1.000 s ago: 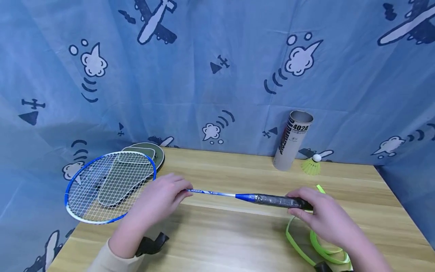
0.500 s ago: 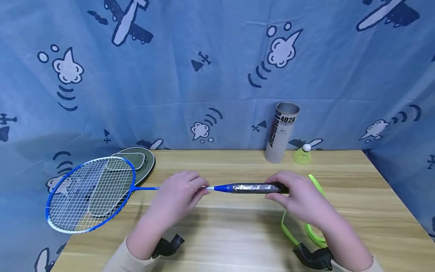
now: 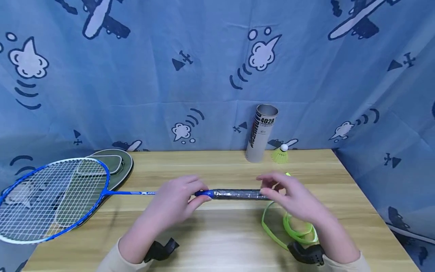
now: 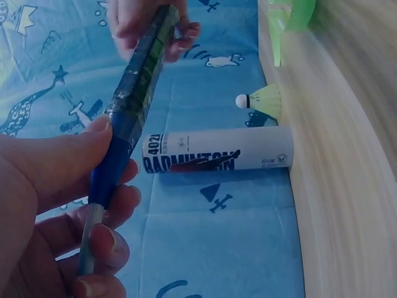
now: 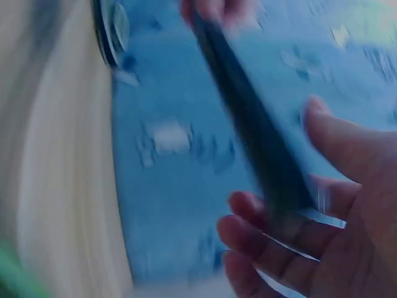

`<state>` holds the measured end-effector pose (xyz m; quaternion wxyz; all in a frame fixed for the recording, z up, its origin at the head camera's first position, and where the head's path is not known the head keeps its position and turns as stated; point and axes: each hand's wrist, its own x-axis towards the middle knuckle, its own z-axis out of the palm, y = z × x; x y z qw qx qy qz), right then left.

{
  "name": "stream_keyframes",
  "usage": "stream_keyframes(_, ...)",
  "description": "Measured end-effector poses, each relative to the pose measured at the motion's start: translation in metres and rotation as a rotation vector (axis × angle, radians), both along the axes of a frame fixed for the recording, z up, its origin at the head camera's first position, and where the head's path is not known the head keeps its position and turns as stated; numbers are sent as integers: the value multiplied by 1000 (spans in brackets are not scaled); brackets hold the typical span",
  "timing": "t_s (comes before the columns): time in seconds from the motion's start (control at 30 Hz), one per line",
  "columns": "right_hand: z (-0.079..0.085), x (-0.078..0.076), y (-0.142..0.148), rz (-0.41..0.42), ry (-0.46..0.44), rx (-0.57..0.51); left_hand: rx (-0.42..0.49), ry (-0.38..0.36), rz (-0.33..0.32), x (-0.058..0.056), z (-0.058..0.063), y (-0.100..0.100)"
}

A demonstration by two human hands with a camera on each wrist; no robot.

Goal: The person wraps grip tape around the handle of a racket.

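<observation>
A blue and white badminton racket point(image 3: 234, 194) lies level above the table, its head to the left and its dark, plastic-wrapped handle to the right. My left hand point(image 3: 176, 200) grips it at the blue cone, where shaft meets handle; in the left wrist view the thumb presses one side and fingers curl round the other. My right hand point(image 3: 295, 196) is at the butt end. In the right wrist view its thumb point(image 5: 341, 139) stands apart from the handle point(image 5: 257, 130), with fingers loosely spread behind the end.
A dark green, white-trimmed racket cover point(image 3: 125, 166) lies behind the racket head. At the back stand a white shuttlecock tube point(image 3: 261, 134) and a yellow shuttlecock point(image 3: 280, 155). A bright green strap point(image 3: 272, 231) lies coiled near my right wrist. A blue patterned curtain point(image 3: 204, 75) closes off the back.
My left hand has slid along the shaft to the cone by the handle. My right hand has loosened from the handle end. The head view has shifted rightward.
</observation>
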<state>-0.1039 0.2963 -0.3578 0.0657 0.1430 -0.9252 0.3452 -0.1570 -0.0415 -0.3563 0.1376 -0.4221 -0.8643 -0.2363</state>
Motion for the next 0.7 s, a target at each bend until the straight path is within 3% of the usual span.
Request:
stream_keyframes(0.13, -15, -4, 47, -210, -78, -33, 17, -16, 1, 0, 2, -6)
stream_keyframes(0.23, -33, -7, 69, -320, -160, 86, 26, -7, 7, 0, 4, -8)
stream_keyframes(0.37, -54, -11, 81, -360, -256, 250, 34, 17, 25, 1, 6, -12)
stream_keyframes(0.5, -59, -12, 88, -398, -285, 306, 45, 29, 39, 3, 7, -15)
stream_keyframes(0.7, -53, 1, 87, -302, -315, 340, 57, 29, 63, 3, 9, -18)
